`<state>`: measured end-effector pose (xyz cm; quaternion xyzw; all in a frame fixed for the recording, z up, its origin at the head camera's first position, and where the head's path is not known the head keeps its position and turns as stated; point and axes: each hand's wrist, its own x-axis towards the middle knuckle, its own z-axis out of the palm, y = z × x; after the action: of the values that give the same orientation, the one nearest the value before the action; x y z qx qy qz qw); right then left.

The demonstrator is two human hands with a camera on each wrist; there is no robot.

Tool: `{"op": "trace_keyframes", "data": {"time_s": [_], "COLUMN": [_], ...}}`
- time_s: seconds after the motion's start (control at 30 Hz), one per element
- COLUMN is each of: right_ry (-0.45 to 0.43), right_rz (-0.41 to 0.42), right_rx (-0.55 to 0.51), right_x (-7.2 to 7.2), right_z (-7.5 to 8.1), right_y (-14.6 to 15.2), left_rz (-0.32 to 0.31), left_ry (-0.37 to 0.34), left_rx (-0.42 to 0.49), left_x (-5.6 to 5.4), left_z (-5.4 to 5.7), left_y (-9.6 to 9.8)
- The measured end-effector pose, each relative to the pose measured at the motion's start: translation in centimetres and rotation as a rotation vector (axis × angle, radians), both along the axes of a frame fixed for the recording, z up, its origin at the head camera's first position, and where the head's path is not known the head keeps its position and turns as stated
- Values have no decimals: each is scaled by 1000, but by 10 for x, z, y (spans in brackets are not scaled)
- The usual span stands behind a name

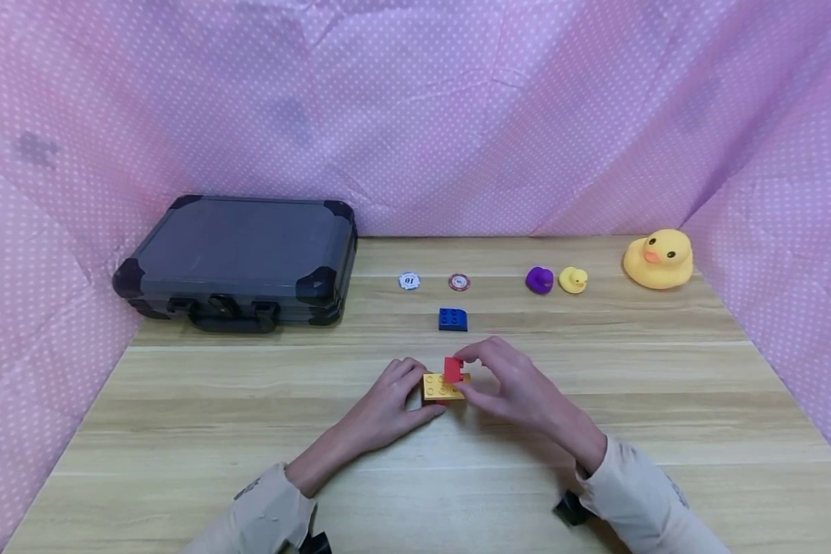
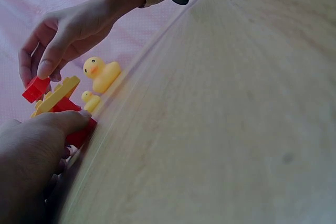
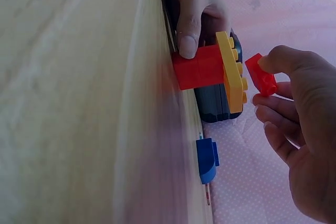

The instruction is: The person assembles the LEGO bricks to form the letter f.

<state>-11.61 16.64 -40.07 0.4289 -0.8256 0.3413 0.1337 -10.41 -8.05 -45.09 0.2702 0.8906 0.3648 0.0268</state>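
My left hand (image 1: 386, 406) grips a stack on the table, its thumb against the red bricks (image 3: 202, 69) at the base. A flat yellow brick (image 1: 434, 388) with studs facing up caps those bricks and overhangs them. Between thumb and fingers, my right hand (image 1: 515, 385) pinches a small red brick (image 3: 258, 74) just above the yellow one. That red brick is tilted, its studs turned toward the right hand, and a gap shows below it in the right wrist view. Behind the stack lies a blue brick (image 1: 453, 319) with a rounded corner.
A dark grey hard case (image 1: 242, 238) stands at the back left. Two poker chips, one white-blue (image 1: 409, 281) and one red-white (image 1: 459, 282), lie beyond the blue brick. Toward the back right sit a purple duck (image 1: 539, 281), a small yellow duck (image 1: 572, 280) and a large yellow duck (image 1: 658, 260).
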Motion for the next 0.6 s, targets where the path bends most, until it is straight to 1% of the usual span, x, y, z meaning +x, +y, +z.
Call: {"op": "trace_keyframes", "data": {"time_s": [0.2,0.4,0.6], "right_ry": [52,68,41], "right_rz": [36,29,9], "right_rx": [-17,18,40], "right_x": [0,3,5], "right_z": [-4,-5,-6], "right_y": [-2,-4,-8], "left_rz": [-7,-5,-4], "left_ry": [11,13,-4], "left_rx": [9,8,4], "left_x": [0,-1,-1], "left_z": [0,0,-1], "left_y": [0,0,0]}}
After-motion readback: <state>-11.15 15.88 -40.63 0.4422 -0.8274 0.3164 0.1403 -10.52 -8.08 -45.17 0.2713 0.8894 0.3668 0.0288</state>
